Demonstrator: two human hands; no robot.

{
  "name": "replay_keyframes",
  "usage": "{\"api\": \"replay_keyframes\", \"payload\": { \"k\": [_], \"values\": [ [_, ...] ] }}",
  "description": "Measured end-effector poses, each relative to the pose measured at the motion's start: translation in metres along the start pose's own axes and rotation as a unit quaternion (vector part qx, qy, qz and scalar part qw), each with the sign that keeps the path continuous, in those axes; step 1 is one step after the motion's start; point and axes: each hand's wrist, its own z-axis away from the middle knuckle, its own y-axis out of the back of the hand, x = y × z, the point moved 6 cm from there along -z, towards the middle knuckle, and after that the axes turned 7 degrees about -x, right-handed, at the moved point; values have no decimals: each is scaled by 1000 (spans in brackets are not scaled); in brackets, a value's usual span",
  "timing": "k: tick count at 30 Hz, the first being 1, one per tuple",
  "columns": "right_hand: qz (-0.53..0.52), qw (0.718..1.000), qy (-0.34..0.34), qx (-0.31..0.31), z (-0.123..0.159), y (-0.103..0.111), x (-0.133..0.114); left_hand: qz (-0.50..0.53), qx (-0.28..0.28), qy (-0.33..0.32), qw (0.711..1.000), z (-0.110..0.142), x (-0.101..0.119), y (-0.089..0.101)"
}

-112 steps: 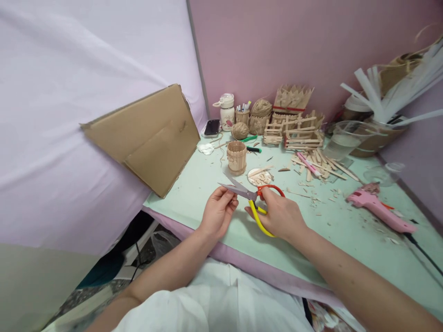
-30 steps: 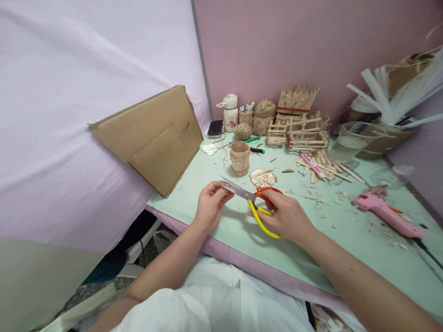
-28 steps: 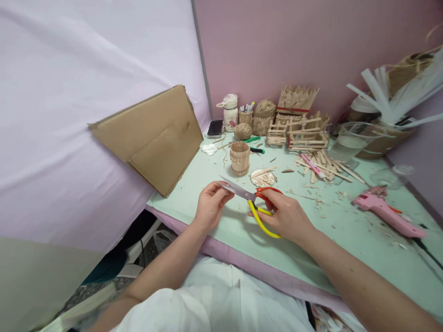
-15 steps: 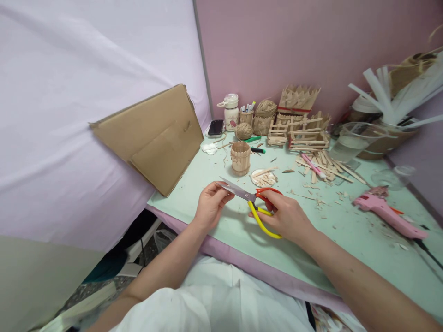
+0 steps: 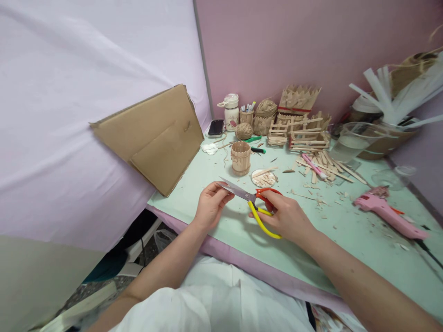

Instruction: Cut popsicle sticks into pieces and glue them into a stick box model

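While the right hand (image 5: 287,214) grips the scissors (image 5: 248,195) by their red and yellow handles, the blades extend leftward to the left hand (image 5: 210,206), meeting its fingertips. That hand's thumb and fingers are pinched together; whatever sits between them is too small to tell. Compared with a few seconds ago, the blades stand closer together, and the wooden cup (image 5: 241,159) remains upright beyond them.

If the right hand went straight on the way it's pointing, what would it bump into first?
Probably the left hand: the scissors held in the right hand aim that way and overlap it in the picture. Depth is unclear, so they may be touching.
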Motion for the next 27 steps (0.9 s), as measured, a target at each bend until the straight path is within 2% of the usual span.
{"api": "replay_keyframes", "payload": {
  "k": [8, 12, 18, 22, 25, 27],
  "values": [
    [14, 1000, 14, 2, 2, -5, 5, 1, -8, 13, 1000, 1, 1, -1],
    [-69, 997, -38, -7, -1, -4, 11, 4, -14, 31, 999, 1, 1, -3],
    [-180, 978, -106, -5, -3, -5, 18, 21, -16, 70, 997, 1, -4, -5],
    [-306, 944, -126, 6, -4, -7, 19, 23, -41, 156, 987, 5, -20, -11],
    [-415, 903, -108, 19, -4, -5, 14, 18, -79, 234, 969, 13, -34, -20],
    [-451, 888, -90, 16, -4, -3, 10, 15, -104, 269, 957, 18, -41, -27]
  ]
}}
